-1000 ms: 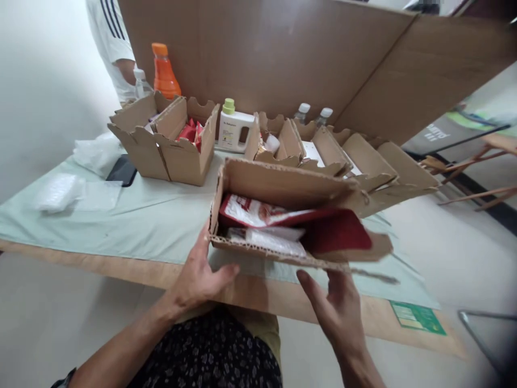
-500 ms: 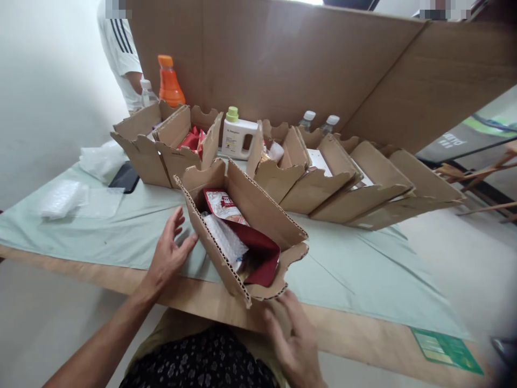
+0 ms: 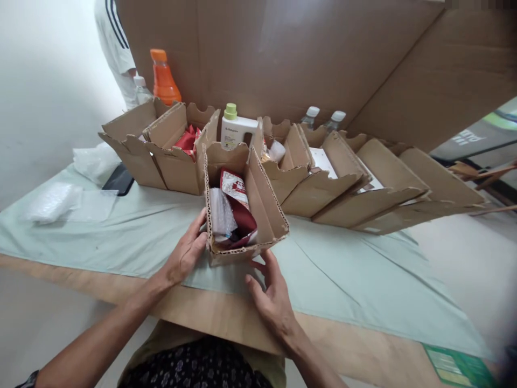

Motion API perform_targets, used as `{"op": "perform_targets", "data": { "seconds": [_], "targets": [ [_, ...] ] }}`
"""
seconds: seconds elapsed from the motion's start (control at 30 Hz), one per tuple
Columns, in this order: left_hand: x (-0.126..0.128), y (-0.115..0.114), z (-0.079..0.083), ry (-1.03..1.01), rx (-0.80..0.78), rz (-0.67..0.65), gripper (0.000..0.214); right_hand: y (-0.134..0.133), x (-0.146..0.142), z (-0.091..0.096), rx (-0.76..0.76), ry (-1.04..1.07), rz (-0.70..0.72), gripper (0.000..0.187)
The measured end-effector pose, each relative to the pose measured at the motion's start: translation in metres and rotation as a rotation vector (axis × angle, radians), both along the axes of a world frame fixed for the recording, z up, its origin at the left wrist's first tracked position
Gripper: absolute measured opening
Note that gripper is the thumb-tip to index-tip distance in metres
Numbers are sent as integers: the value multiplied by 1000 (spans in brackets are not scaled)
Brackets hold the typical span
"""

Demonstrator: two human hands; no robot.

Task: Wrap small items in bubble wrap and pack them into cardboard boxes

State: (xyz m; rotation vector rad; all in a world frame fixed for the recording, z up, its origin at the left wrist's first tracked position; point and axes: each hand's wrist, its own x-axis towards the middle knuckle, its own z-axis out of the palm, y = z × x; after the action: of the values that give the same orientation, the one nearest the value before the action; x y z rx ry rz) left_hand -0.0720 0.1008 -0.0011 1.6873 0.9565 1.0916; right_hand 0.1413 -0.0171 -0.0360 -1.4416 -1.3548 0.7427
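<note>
An open cardboard box (image 3: 266, 202) stands on the pale green cloth (image 3: 133, 231), set into the row between two other boxes. Inside it lie a red and white packet (image 3: 236, 188) and a bubble-wrap bundle (image 3: 221, 213). My left hand (image 3: 186, 252) presses its fingers against the box's near left corner. My right hand (image 3: 271, 291) sits at the box's near front edge, fingers bent and touching the bottom of the front wall.
Several open cardboard boxes (image 3: 169, 148) line the back of the table. A white bottle with a green cap (image 3: 235, 129), an orange bottle (image 3: 162, 78) and clear bottles (image 3: 311, 116) stand behind. A large cardboard sheet (image 3: 302, 54) leans overhead. Another person in white (image 3: 115, 48) stands at far left. A black phone (image 3: 120, 179) lies by the plastic bags.
The box was lifted and tilted sideways; it has been turned, pushed away from me and set down in the row. Both hands followed it and now rest on its near end.
</note>
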Motion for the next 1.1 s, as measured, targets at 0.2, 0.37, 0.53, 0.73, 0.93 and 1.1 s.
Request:
{"op": "perform_targets", "data": {
  "seconds": [0.2,0.37,0.53,0.73,0.93,1.1],
  "targets": [
    [-27,-23,0,122,90,-155,51,9,21,10,-62,-199,49,53],
    [-22,-20,-7,353,271,58,34,35,24,27,-114,-149,149,52],
    [-4,33,-4,369,196,152,38,73,23,8,-19,-32,225,70],
    [9,84,-2,388,45,312,37,84,29,-17,17,-101,189,68],
    [28,112,-22,212,-114,303,53,80,28,-9,40,-164,193,60],
    [33,110,-35,101,-180,277,73,82,30,-7,59,-201,201,54]
  ]
}}
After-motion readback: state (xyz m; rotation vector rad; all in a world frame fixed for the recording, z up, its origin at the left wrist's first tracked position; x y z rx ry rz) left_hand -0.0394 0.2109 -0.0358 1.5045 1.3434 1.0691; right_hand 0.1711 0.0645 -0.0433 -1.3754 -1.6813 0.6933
